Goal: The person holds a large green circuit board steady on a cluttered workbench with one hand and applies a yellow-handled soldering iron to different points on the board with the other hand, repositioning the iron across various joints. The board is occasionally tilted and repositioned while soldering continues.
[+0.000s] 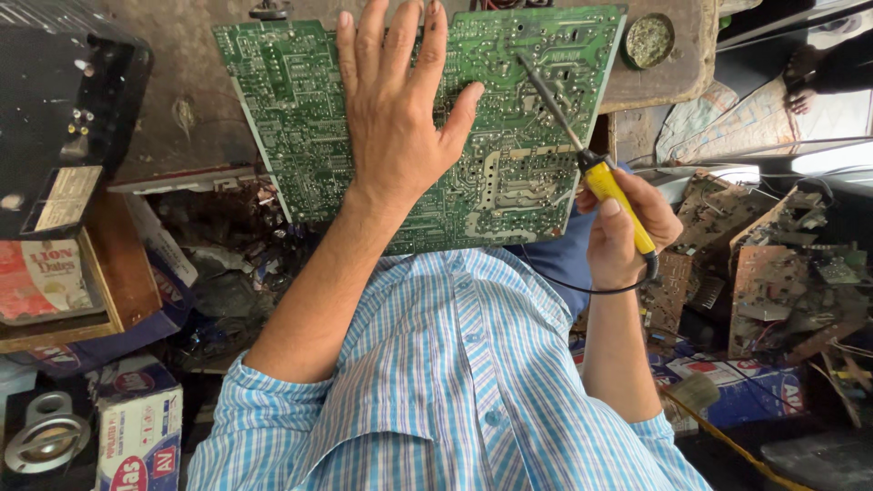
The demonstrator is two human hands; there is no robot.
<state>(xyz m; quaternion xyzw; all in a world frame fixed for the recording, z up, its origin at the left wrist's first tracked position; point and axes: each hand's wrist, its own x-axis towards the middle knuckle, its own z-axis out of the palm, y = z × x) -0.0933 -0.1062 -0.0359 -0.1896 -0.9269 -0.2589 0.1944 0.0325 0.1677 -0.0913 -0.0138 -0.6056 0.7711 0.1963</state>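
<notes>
I see my left hand (pixel 396 109) lying flat, fingers spread, palm down on the large green circuit board (pixel 300 118) that fills the upper middle of the frame, solder side up, resting on a worn brown work surface (pixel 182 100). My right hand (pixel 623 232), at centre right, is closed around the yellow handle of a soldering iron (pixel 582 155); its dark shaft runs up and to the left, and the tip meets the board near its upper right part. A black cord loops from the handle below my wrist. A small round tin (pixel 649 40) sits just beyond the board's upper right corner. Loose brown circuit boards (pixel 782 273) are piled at the right edge, a black device (pixel 64 100) fills the upper left, and cardboard boxes (pixel 136 427) sit at lower left.
</notes>
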